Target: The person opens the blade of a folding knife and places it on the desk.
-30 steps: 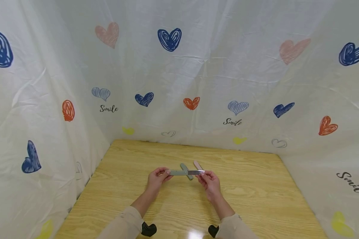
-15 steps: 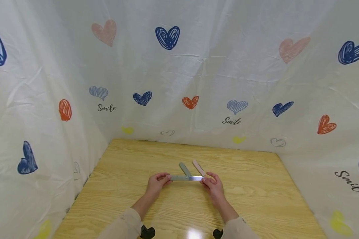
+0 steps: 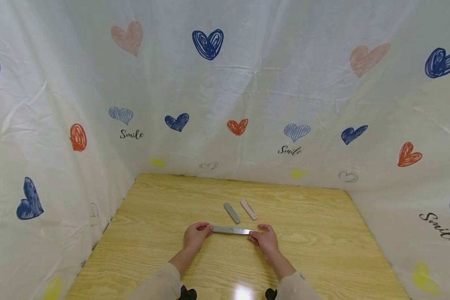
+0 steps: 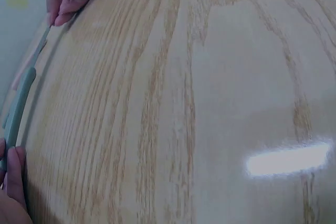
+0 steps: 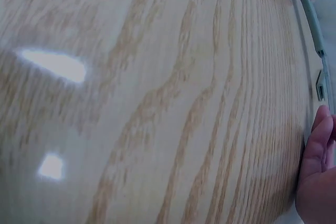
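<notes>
A folding knife (image 3: 223, 229) with a grey-green handle is stretched out straight between both hands, its shiny blade (image 3: 241, 231) pointing right. My left hand (image 3: 196, 237) pinches the handle's end between thumb and fingers. At the blade's tip, the thumb and fingers of my right hand (image 3: 266, 241) pinch the metal. In the left wrist view the handle (image 4: 21, 106) runs up toward the blade, held a little above the table. Just beyond it lie a folded grey-green knife (image 3: 231, 213) and a folded pink knife (image 3: 248, 209), side by side and apart from both hands.
The wooden table (image 3: 165, 200) has a light grain and a bright reflection near its front. A white curtain (image 3: 262, 100) printed with hearts and the word Smile hangs behind the table and along its sides.
Both hands have brought the opened knife nearer to the body and lower in the head view. The two folded knives, partly covered before, now show whole.
</notes>
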Demonstrator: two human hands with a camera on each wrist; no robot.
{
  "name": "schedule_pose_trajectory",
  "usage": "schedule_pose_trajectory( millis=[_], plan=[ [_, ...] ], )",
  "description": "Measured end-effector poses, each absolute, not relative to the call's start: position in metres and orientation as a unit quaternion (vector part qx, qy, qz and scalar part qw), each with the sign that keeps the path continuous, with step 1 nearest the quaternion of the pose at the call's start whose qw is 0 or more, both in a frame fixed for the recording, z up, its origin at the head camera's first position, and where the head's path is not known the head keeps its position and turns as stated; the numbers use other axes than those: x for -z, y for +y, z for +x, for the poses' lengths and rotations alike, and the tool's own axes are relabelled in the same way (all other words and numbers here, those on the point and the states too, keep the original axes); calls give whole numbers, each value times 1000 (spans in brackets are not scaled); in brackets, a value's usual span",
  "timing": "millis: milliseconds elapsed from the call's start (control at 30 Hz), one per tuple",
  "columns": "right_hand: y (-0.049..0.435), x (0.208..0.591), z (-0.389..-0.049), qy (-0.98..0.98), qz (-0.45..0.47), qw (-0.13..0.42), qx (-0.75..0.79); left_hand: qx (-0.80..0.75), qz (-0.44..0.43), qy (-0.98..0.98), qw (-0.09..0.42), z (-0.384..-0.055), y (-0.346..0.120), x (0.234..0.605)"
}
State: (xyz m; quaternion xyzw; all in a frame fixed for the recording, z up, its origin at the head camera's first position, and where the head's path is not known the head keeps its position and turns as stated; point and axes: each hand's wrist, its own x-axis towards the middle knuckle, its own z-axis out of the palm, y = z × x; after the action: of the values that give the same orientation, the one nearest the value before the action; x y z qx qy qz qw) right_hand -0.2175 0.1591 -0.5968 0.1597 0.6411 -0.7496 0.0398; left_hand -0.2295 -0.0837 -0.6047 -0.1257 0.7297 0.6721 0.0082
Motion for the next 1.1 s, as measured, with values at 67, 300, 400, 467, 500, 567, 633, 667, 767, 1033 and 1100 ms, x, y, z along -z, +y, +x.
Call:
schedule_pose_trajectory(
  millis=[67, 300, 400, 467, 500, 567, 633, 667, 767, 1033, 1100],
  plan=[
    [158, 596, -219, 645, 169, 36, 745, -639, -129, 758, -4, -231, -81, 603],
    [160, 597, -222, 694, 206, 41, 689, -514, -128, 848, -30, -231, -78, 597],
    [162, 597, -223, 702, 207, 43, 680, -505, -114, 855, -26, -232, -78, 596],
    [163, 597, -224, 702, 205, 46, 680, -503, -112, 857, -20, -232, -79, 595],
    [163, 597, -224, 703, 205, 49, 679, -502, -112, 858, -17, -232, -79, 594],
    [163, 596, -224, 704, 205, 51, 678, -500, -110, 859, -11, -233, -80, 593],
    [163, 595, -224, 707, 207, 54, 674, -500, -110, 859, -7, -233, -81, 592],
    [163, 595, -224, 708, 207, 55, 673, -498, -110, 860, -7, -233, -81, 592],
    [163, 594, -224, 713, 206, 59, 668, -499, -112, 859, -7, -233, -81, 592],
    [166, 595, -222, 721, 209, 62, 658, -526, -122, 842, -6, -236, -81, 593],
    [167, 596, -221, 722, 205, 64, 658, -523, -126, 843, -11, -237, -82, 593]
  ],
)
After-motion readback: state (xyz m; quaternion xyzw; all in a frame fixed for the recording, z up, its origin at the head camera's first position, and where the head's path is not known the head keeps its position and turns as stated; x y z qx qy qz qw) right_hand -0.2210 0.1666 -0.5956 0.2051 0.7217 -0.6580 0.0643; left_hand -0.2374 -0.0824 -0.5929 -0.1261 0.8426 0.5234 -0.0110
